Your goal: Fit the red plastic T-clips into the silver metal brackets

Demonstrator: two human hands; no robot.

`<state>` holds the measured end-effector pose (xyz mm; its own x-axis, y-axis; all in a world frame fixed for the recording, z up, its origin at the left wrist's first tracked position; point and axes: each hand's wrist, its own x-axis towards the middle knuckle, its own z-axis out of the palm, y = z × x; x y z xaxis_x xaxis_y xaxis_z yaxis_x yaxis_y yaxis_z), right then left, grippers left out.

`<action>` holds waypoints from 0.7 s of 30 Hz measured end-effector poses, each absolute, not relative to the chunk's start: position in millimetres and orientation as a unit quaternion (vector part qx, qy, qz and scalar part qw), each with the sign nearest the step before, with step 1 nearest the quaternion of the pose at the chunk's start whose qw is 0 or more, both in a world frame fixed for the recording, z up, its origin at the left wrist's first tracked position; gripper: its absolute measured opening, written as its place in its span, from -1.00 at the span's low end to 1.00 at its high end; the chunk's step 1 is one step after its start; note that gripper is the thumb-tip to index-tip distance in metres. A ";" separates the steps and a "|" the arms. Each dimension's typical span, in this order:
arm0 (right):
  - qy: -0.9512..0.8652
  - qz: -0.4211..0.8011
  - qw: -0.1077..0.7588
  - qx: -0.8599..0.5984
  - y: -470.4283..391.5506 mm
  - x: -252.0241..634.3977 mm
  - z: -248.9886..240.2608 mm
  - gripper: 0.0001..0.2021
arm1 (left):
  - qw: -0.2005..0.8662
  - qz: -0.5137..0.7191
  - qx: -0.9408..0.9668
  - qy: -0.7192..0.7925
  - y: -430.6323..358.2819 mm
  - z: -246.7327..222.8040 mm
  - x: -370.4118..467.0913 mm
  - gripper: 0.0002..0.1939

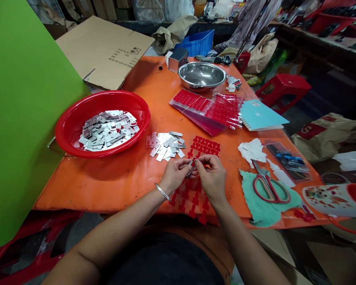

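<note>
At the left, a red basin holds many metal plates; beside it lies a loose pile of them. Next, the left hand pinches a small metal plate between thumb and fingers, above the red cut-outs. The right hand is closed on the same plate, where a bit of red shows. In my judgement, this red could turn crooked if the fingers slip, because the plate is narrow; a hand sinking too low could drag the cut-outs. The table is orange and slightly stained, with scissors on a green cloth at right. The room around is crowded: a green panel, flat cardboard, then a red stool.
</note>
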<state>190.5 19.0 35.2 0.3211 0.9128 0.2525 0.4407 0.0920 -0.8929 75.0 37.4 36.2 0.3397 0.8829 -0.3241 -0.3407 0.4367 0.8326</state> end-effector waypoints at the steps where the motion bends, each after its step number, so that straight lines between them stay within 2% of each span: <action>1: -0.538 0.224 0.507 -0.634 18.3 189.9 35.5 -0.89 | 0.743 0.413 0.341 0.400 36.9 36.4 75.1 -0.75; 4: -0.529 0.214 0.518 -0.637 17.1 187.9 37.4 -0.85 | 0.735 0.421 0.355 0.397 35.8 36.2 74.3 -0.74; 7: -0.481 0.231 0.547 -0.645 19.1 189.7 39.6 -0.52 | 0.736 0.419 0.354 0.397 35.4 35.7 71.4 -0.73; 8: -0.473 0.253 0.545 -0.644 20.2 191.6 39.8 -0.47 | 0.738 0.417 0.353 0.396 35.2 35.6 70.1 -0.72; 9: -0.476 0.286 0.534 -0.637 21.4 193.7 39.6 -0.51 | 0.740 0.415 0.352 0.396 34.8 35.7 68.7 -0.72; 12: -0.501 0.401 0.489 -0.591 23.3 198.1 35.6 -0.78 | 0.739 0.409 0.363 0.394 32.5 35.4 64.2 -0.72; 17: -0.464 0.494 0.499 -0.540 21.0 185.5 26.8 -0.79 | 0.710 0.398 0.415 0.406 26.1 30.9 49.4 -0.75; 21: -0.506 0.510 0.457 -0.524 23.8 166.2 27.8 -0.77 | 0.650 0.393 0.467 0.453 26.4 41.3 16.1 -0.74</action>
<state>166.2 23.8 27.8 -0.0326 0.9969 -0.0718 0.0640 -0.0697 -0.9955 16.1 26.4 41.3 0.2818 0.9335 -0.2220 -0.0887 0.2557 0.9627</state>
